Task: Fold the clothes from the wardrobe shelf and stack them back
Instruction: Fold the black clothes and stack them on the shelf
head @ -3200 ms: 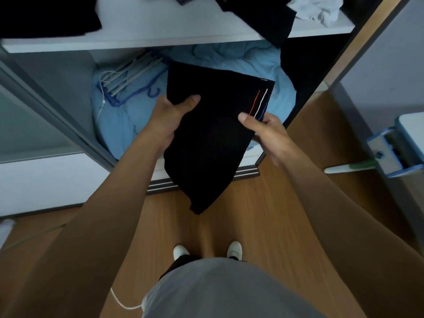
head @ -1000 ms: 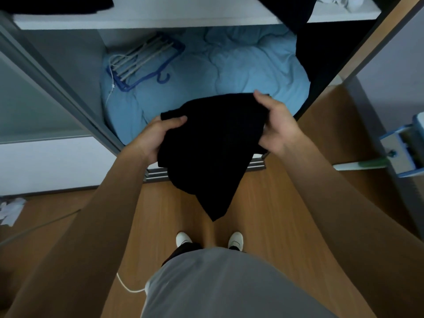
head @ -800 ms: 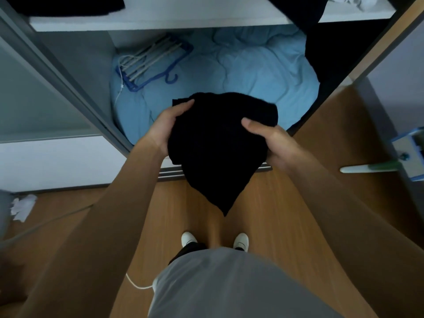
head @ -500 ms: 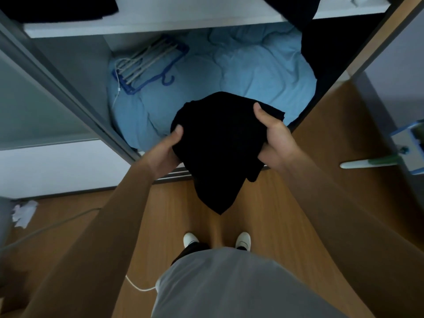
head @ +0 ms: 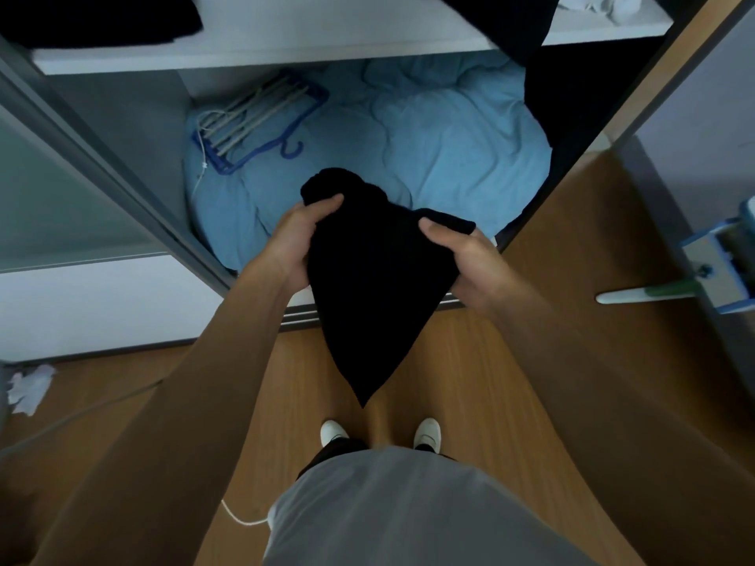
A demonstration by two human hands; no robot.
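Observation:
A black garment (head: 371, 288) hangs in front of the open wardrobe, bunched at the top and tapering to a point near my feet. My left hand (head: 300, 239) grips its upper left edge, thumb on top. My right hand (head: 463, 259) grips its upper right corner, thumb pressed onto the cloth. The white wardrobe shelf (head: 261, 51) runs across the top, with dark clothes (head: 94, 18) at its left, a dark garment (head: 510, 22) hanging over its edge and a white cloth (head: 600, 4) at the right.
Below the shelf a light blue duvet (head: 429, 145) fills the wardrobe bottom, with a blue hanger rack (head: 261, 120) lying on it. A sliding door frame (head: 102, 165) stands at left. A mop (head: 674, 288) lies on the wooden floor at right, crumpled paper (head: 28, 388) at left.
The flat striped garment has been gathered into a smaller bunch. My left hand moved up onto its top edge, and my right thumb shifted lower on the right corner.

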